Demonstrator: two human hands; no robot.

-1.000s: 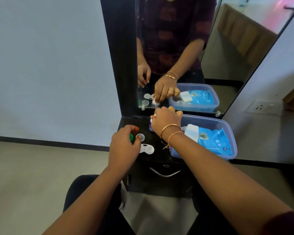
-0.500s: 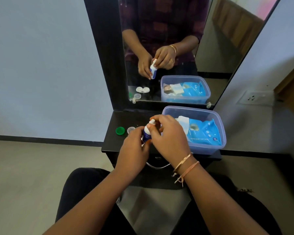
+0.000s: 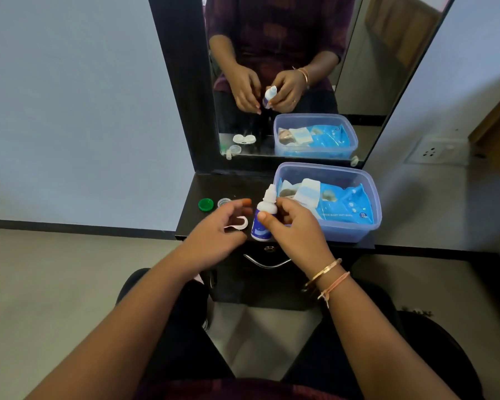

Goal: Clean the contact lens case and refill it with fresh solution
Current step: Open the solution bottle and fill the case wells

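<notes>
A small solution bottle (image 3: 262, 220), white on top with a blue label and a white nozzle cap, is held upright above the black shelf (image 3: 194, 223) by my right hand (image 3: 293, 226). My left hand (image 3: 217, 235) hovers just left of the bottle, fingers spread, not touching it. Under those fingers lies the white contact lens case (image 3: 241, 223), partly hidden. A green cap (image 3: 205, 204) and a clear cap (image 3: 224, 202) rest on the shelf to the left.
A clear plastic tub (image 3: 355, 229) with blue wet-wipe packs fills the shelf's right side. A mirror (image 3: 286, 82) stands behind the shelf and reflects my hands and the tub. A drawer handle (image 3: 267, 264) is below. A wall socket (image 3: 433, 151) is at the right.
My right hand lifted the bottle from the back of the shelf and brought it forward. My left hand held it briefly, then let go and opened. The camera tilted down.
</notes>
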